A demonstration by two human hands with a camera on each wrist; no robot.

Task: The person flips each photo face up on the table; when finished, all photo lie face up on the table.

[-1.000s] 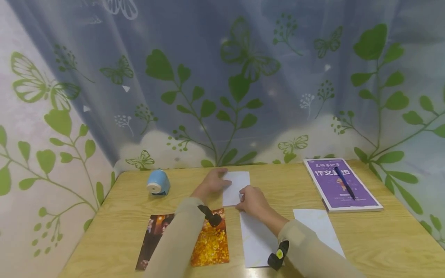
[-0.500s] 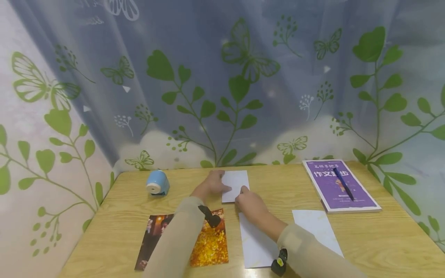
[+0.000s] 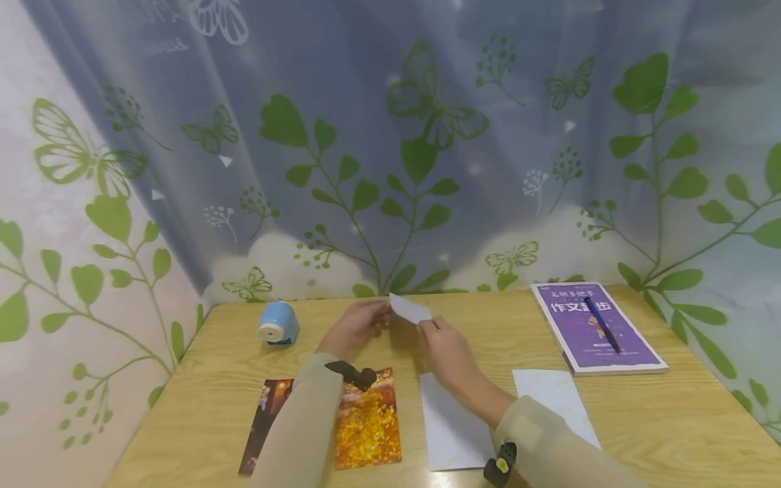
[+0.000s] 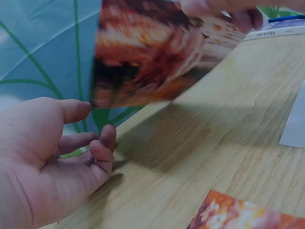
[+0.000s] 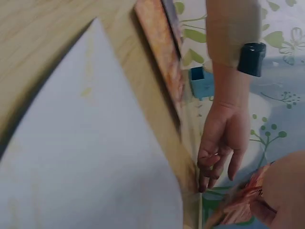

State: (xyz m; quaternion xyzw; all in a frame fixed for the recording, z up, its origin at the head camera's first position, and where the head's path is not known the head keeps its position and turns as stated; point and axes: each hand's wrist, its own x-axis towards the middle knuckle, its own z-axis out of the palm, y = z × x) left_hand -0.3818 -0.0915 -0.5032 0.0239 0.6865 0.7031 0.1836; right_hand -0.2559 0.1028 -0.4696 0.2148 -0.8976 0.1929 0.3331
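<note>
A small photo card (image 3: 410, 310) is tilted up off the wooden table (image 3: 671, 420), its white back towards the head camera. My right hand (image 3: 427, 325) pinches its right edge. The left wrist view shows the card's orange-red printed face (image 4: 157, 47), with the right hand's fingertips (image 4: 228, 7) at its top edge. My left hand (image 3: 372, 317) hovers by the card's left edge with loosely curled fingers (image 4: 102, 148) and holds nothing. Its thumb tip is close to the card's lower corner; I cannot tell if they touch. The right wrist view shows the left hand (image 5: 221, 143) hanging relaxed.
A blue pencil sharpener (image 3: 278, 323) stands at the back left. A purple book (image 3: 594, 327) with a pen (image 3: 603, 315) on it lies at the right. An orange photo (image 3: 360, 427) and two white sheets (image 3: 454, 427) (image 3: 558, 400) lie nearer me. A leaf-print curtain hangs behind.
The card lay flat under both hands; the right hand has now lifted and tilted it off the table, and the left hand has come off it.
</note>
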